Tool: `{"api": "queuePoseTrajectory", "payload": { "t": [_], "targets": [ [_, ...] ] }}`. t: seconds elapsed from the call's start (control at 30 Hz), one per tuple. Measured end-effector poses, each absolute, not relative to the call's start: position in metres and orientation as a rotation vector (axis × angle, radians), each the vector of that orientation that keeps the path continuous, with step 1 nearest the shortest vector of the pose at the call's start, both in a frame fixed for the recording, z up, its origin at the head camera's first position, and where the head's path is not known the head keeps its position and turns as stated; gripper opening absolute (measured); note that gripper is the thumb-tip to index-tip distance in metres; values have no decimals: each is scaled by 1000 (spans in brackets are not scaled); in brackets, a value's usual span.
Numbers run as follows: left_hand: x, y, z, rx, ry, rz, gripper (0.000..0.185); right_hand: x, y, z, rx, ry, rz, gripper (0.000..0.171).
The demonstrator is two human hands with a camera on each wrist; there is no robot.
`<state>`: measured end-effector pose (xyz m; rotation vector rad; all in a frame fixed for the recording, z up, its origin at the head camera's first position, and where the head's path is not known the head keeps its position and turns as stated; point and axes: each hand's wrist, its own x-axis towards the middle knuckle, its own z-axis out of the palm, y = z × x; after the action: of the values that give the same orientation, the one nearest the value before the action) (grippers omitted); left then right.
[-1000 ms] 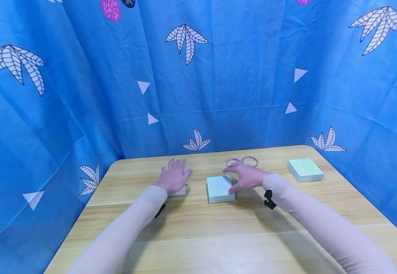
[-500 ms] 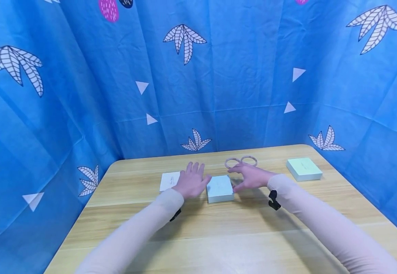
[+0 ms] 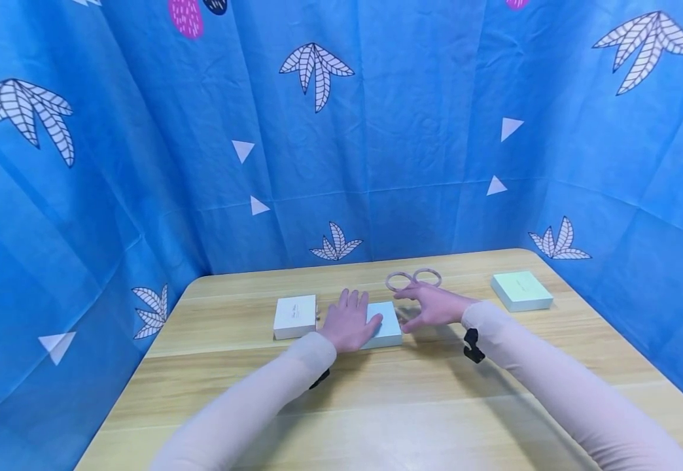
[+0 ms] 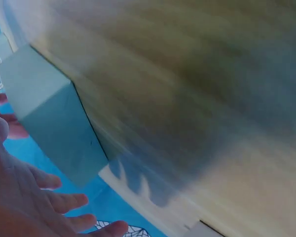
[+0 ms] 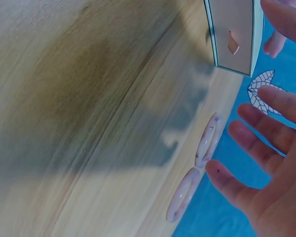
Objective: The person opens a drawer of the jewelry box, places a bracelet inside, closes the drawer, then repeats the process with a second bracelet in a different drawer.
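Left hand (image 3: 350, 322): fingers spread, resting flat on the pale box (image 3: 386, 325), holding it down.
Right hand (image 3: 432, 305): open, holding nothing, beside the box's right edge.
Rings (image 3: 413, 280): just behind, on table (image 3: 377, 405).
White box (image 3: 295, 316): left, apart.

Light wood-grain bench (image 3: 377, 405) with rounded far corners. Blue fabric backdrop (image 3: 412, 144) wraps it behind and on both sides: white leaf prints, small white triangles, pink blobs along the top. Creases visible in the cloth. Even, soft lighting.
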<state>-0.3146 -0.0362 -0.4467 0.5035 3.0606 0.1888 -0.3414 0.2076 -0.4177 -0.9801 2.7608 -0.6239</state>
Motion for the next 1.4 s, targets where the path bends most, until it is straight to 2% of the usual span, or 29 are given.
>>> {"api": "queuePoseTrajectory", "payload": {
  "t": [0.37,1.0,1.4],
  "targets": [
    [-309,-29,-445,424,3074,369,78,-342,211,-422,-957,2745,-618,84],
    [-316,-28,-459,426,3062,268,76,-340,213,-425,-985,2723,-610,86],
    [-315,-26,-459,392,3035,306,76,-339,208,-424,-984,2719,-599,79]
  ]
}}
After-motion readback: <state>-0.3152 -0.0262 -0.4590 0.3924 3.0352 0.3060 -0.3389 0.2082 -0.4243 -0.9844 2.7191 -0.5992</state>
